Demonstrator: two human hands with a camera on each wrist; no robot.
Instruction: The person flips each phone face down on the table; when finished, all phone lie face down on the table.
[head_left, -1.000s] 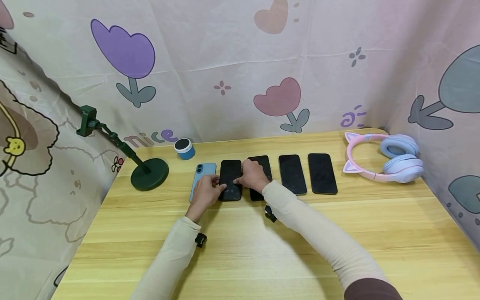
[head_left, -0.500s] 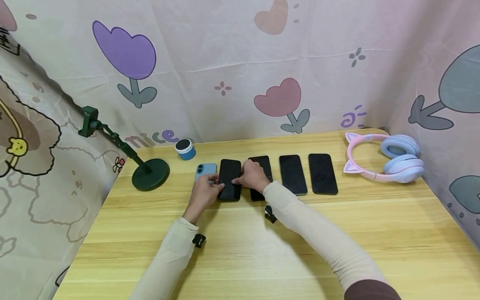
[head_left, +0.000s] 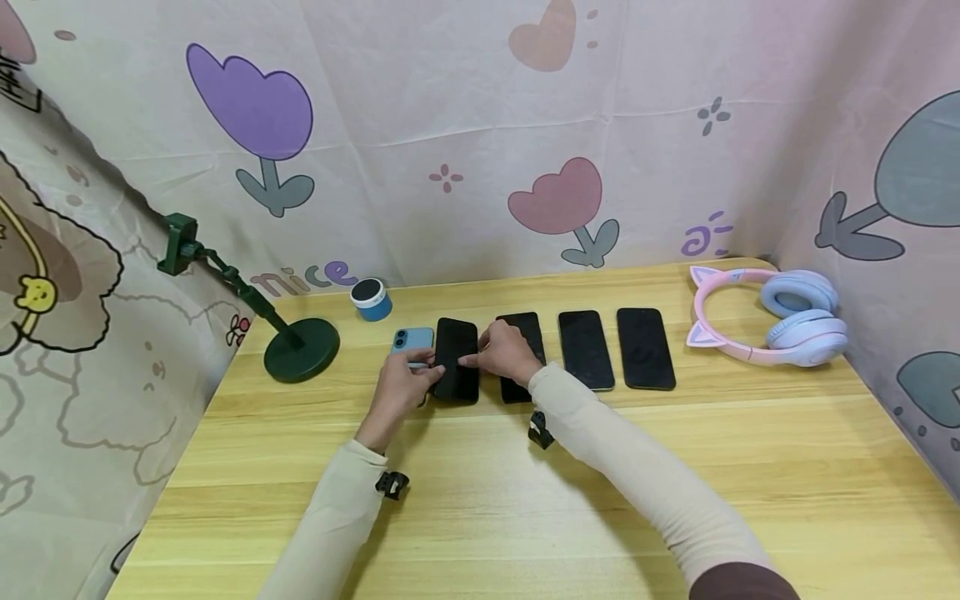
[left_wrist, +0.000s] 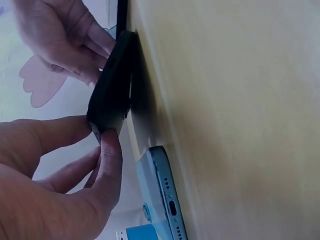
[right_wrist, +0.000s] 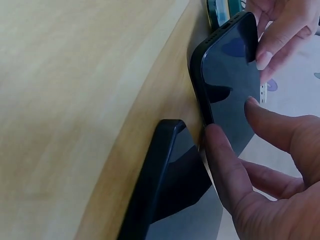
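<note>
**Black phone (head_left: 455,342) was pinched at both sides**

Your left grip (head_left: 397,385) pinched its left edge, your right grip (head_left: 508,352) its right. It sat between them, tilted over the surface (head_left: 465,500). A blue phone (head_left: 413,337) lay just left, partly hidden; a second dark phone (head_left: 534,332) lay beneath your right grip.

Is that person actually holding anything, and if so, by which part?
Yes: a glossy black rectangular phone, held by its long side edges, the left hand pinching its left edge and the right hand its right.
</note>
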